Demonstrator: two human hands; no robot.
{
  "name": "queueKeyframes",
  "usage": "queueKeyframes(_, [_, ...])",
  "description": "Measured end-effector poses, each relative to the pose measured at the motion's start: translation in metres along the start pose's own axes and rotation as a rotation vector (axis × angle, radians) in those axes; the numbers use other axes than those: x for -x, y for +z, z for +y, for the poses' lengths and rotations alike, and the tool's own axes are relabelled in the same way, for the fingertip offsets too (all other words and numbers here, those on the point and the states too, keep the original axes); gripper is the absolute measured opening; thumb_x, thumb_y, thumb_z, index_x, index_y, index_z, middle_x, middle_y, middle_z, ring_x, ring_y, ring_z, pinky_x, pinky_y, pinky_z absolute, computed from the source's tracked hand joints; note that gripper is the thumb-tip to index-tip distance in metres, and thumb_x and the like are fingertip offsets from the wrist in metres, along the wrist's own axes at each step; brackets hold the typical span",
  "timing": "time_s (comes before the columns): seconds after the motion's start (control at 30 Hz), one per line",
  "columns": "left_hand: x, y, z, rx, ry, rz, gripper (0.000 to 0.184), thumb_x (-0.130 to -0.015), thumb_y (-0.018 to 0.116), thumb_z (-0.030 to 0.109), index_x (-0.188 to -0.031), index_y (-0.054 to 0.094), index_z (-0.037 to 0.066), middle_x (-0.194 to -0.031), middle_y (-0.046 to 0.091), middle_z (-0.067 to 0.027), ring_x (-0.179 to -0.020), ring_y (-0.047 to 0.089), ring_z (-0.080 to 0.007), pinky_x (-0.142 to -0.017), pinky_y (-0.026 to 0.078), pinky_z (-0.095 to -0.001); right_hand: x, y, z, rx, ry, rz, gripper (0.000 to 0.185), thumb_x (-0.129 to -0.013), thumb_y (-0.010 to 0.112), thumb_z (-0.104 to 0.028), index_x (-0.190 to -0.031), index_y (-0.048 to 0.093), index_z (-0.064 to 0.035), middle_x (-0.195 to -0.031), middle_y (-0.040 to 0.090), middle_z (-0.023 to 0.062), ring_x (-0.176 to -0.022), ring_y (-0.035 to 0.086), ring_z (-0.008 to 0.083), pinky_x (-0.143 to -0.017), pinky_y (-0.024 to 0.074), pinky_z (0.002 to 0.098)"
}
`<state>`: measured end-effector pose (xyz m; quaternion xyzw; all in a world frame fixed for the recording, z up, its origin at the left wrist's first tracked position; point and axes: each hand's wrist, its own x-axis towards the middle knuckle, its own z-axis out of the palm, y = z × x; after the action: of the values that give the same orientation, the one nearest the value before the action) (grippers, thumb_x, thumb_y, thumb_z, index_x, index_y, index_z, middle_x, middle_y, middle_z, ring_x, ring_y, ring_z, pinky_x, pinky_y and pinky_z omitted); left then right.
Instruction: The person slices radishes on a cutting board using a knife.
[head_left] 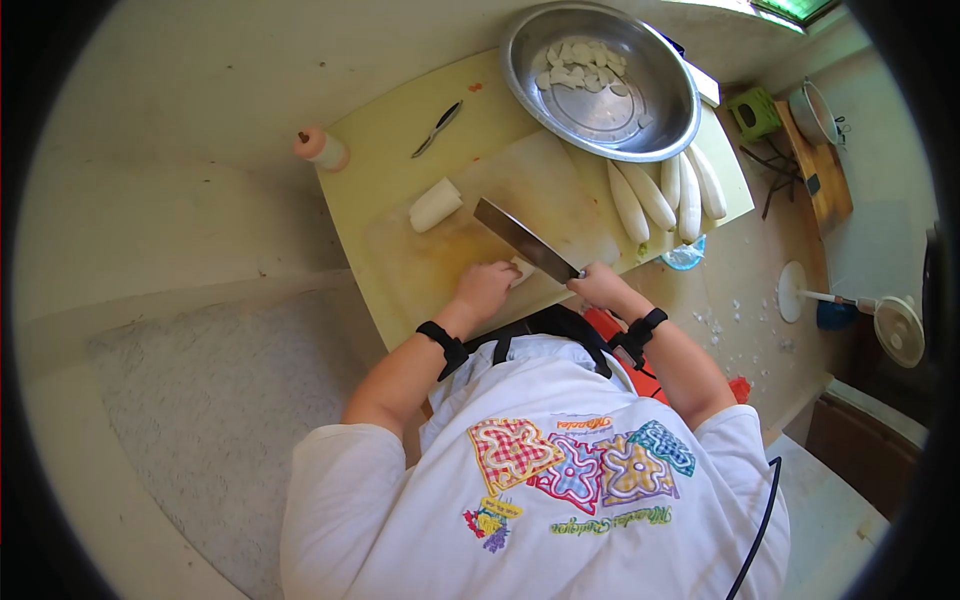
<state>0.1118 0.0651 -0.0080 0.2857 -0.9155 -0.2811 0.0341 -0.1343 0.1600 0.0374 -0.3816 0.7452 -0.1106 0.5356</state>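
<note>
My right hand [600, 287] is closed round the handle of a cleaver [525, 238], whose broad blade points up and left over the cutting board [440, 260]. Beside the blade, my left hand [485, 287] has its fingers bent against a short piece of white radish [521, 270], holding it on the board near the table's front edge. The blade is close to that piece; whether they touch, I cannot tell. A thicker peeled chunk of white radish [436, 205] lies farther back on the board.
A large steel basin [515, 75] with white slices [585, 65] stands at the back right of the table [375, 125]. Several long peeled radishes [650, 195] lie in front of it. A black-handled tool [437, 130] and a pink-topped bottle [322, 148] are at the left. A fan [898, 330] stands beyond.
</note>
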Motion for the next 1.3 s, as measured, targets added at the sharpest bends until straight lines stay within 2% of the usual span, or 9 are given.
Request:
queueKeyframes(0.27, [0.006, -0.012, 0.008, -0.132, 0.086, -0.025, 0.027, -0.08, 0.064, 0.016, -0.106, 0.071, 0.014, -0.108, 0.071, -0.0052, -0.093, 0.068, -0.0261, -0.08, 0.054, -0.041, 0.025, 0.001, 0.007, 0.172, -0.133, 0.129, 0.039, -0.081, 0.063, -0.034, -0.083, 0.07, 0.0041, -0.076, 0.068, 0.0257, -0.074, 0.067, 0.0422, -0.071, 0.0541, 0.046])
queueKeyframes(0.37, [0.012, -0.049, 0.03, -0.063, 0.285, 0.015, 0.023, -0.08, 0.065, 0.017, -0.102, 0.07, 0.012, -0.099, 0.07, -0.006, -0.088, 0.067, -0.0265, -0.077, 0.052, -0.0398, 0.039, -0.001, 0.003, 0.269, -0.177, 0.202, 0.033, -0.083, 0.066, -0.032, -0.082, 0.071, 0.0008, -0.07, 0.068, 0.019, -0.067, 0.069, 0.0335, -0.065, 0.0531, 0.0425])
queueKeyframes(0.43, [0.012, -0.07, 0.045, -0.003, 0.457, 0.361, 0.021, -0.08, 0.066, 0.018, -0.1, 0.067, 0.01, -0.097, 0.066, -0.0068, -0.09, 0.062, -0.0277, -0.079, 0.048, -0.0395, 0.05, -0.005, -0.006, 0.306, -0.158, 0.223, 0.035, -0.082, 0.065, -0.035, -0.081, 0.072, -0.0003, -0.074, 0.068, 0.0212, -0.071, 0.068, 0.0373, -0.068, 0.054, 0.0452])
queueKeyframes(0.47, [0.009, -0.078, 0.051, -0.004, 0.463, 0.359, 0.021, -0.08, 0.066, 0.018, -0.1, 0.067, 0.01, -0.097, 0.066, -0.0068, -0.09, 0.062, -0.0277, -0.079, 0.048, -0.0395, 0.054, -0.004, -0.009, 0.347, -0.141, 0.235, 0.037, -0.081, 0.064, -0.038, -0.081, 0.073, -0.0015, -0.077, 0.069, 0.0234, -0.076, 0.068, 0.041, -0.072, 0.0548, 0.0479])
queueKeyframes(0.67, [-0.02, -0.072, 0.069, -0.095, 0.244, 0.192, 0.021, -0.085, 0.061, 0.024, -0.099, 0.067, 0.009, -0.106, 0.062, -0.0095, -0.103, 0.056, -0.0294, -0.09, 0.043, -0.045, 0.06, 0.001, -0.01, 0.515, -0.206, 0.309, 0.033, -0.079, 0.065, -0.037, -0.076, 0.072, -0.005, -0.074, 0.069, 0.0195, -0.072, 0.069, 0.0386, -0.069, 0.056, 0.0476])
queueKeyframes(0.73, [-0.029, -0.063, 0.067, -0.045, 0.159, -0.095, 0.025, -0.09, 0.059, 0.027, -0.104, 0.068, 0.009, -0.107, 0.063, -0.0109, -0.105, 0.056, -0.0318, -0.09, 0.044, -0.0468, 0.061, 0.002, -0.011, 0.536, -0.23, 0.317, 0.033, -0.079, 0.065, -0.037, -0.075, 0.072, -0.0047, -0.073, 0.069, 0.0196, -0.072, 0.069, 0.0384, -0.069, 0.0559, 0.0476])
queueKeyframes(0.83, [-0.039, -0.053, 0.067, 0.006, 0.084, -0.207, 0.03, -0.093, 0.055, 0.031, -0.111, 0.068, 0.011, -0.111, 0.063, -0.0124, -0.107, 0.056, -0.0334, -0.091, 0.045, -0.0487, 0.06, 0.001, -0.015, 0.563, -0.268, 0.311, 0.032, -0.077, 0.066, -0.036, -0.074, 0.072, -0.0041, -0.072, 0.068, 0.0197, -0.071, 0.069, 0.0382, -0.068, 0.0557, 0.0477])
queueKeyframes(0.97, [-0.042, -0.039, 0.064, -0.023, 0.072, -0.11, 0.032, -0.094, 0.055, 0.033, -0.115, 0.069, 0.012, -0.113, 0.063, -0.0139, -0.107, 0.057, -0.0348, -0.091, 0.047, -0.0487, 0.057, 0.003, -0.011, 0.573, -0.317, 0.31, 0.033, -0.076, 0.068, -0.038, -0.074, 0.071, -0.0051, -0.07, 0.068, 0.0183, -0.069, 0.069, 0.0378, -0.066, 0.0554, 0.0482])
queueKeyframes(1.3, [-0.081, -0.041, 0.051, -0.057, -0.146, -0.412, 0.033, -0.091, 0.059, 0.036, -0.108, 0.069, 0.01, -0.113, 0.066, -0.0168, -0.106, 0.063, -0.0377, -0.09, 0.051, -0.0503, 0.06, 0.002, -0.014, 0.649, -0.425, 0.352, 0.032, -0.075, 0.069, -0.036, -0.071, 0.072, -0.0047, -0.069, 0.068, 0.017, -0.066, 0.069, 0.0356, -0.061, 0.056, 0.0459])
